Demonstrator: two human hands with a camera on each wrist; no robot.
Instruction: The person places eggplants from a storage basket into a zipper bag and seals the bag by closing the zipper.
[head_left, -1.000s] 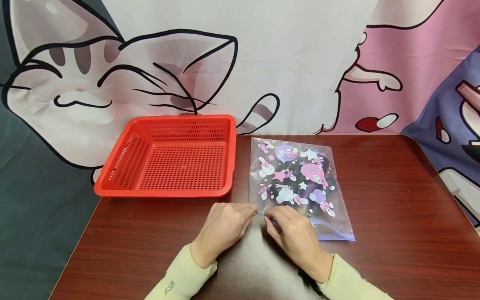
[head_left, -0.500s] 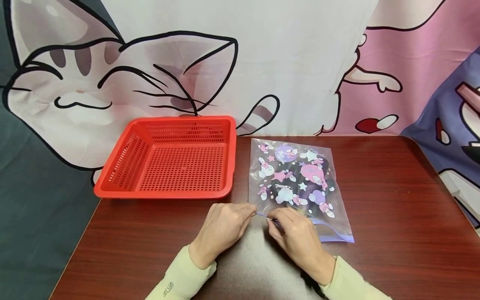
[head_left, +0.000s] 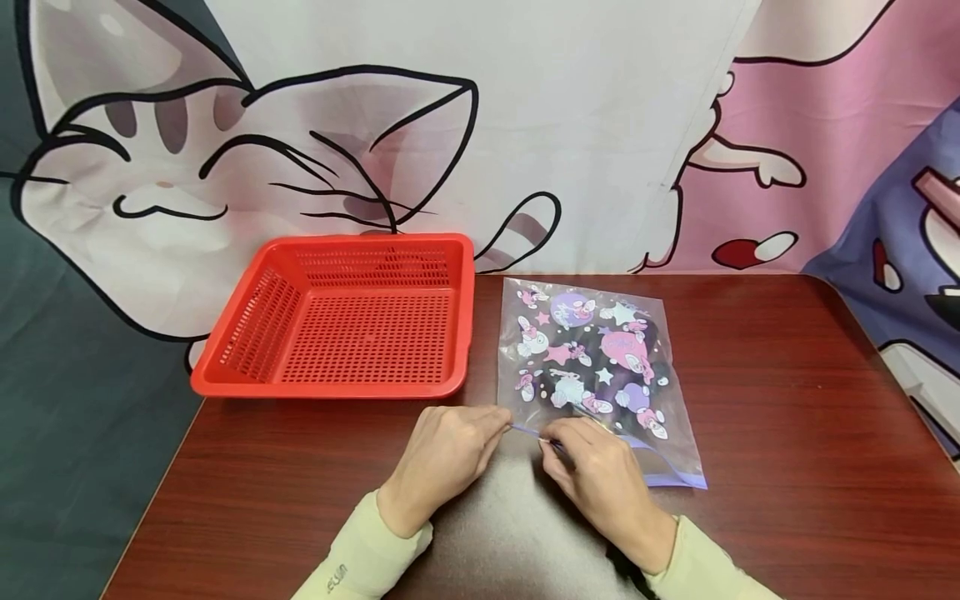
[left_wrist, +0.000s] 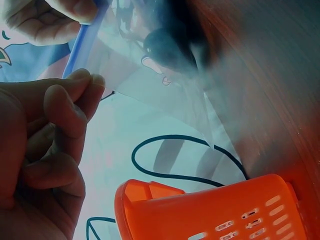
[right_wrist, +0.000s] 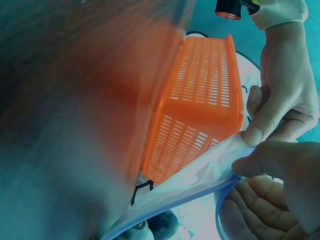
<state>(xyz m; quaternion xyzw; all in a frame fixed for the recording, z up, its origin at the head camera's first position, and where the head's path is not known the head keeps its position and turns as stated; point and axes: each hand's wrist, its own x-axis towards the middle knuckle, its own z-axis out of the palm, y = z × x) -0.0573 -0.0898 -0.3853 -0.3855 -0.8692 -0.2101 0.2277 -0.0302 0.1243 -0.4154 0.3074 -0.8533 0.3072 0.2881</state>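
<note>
A clear zip bag [head_left: 558, 354] printed with stars and cartoon figures lies on the table, something dark and rounded [left_wrist: 167, 47] inside it. My left hand [head_left: 450, 446] pinches the near left corner of its purple zip edge [right_wrist: 170, 204]. Just to the right, my right hand [head_left: 600, 475] pinches the same edge between thumb and fingers. A short taut stretch of purple strip shows between the two hands. To the right of my right hand, the bag's mouth gapes, its two purple edges apart. Part of the near edge is hidden under my right hand.
A red perforated plastic basket [head_left: 330, 387] stands at the back left of the brown wooden table [head_left: 787, 400], close to the bag. Behind the table hangs a cartoon-printed cloth [head_left: 600, 108].
My right hand has slid slightly right along the purple edge, widening the stretch of strip between the hands. My left hand stays at the corner.
</note>
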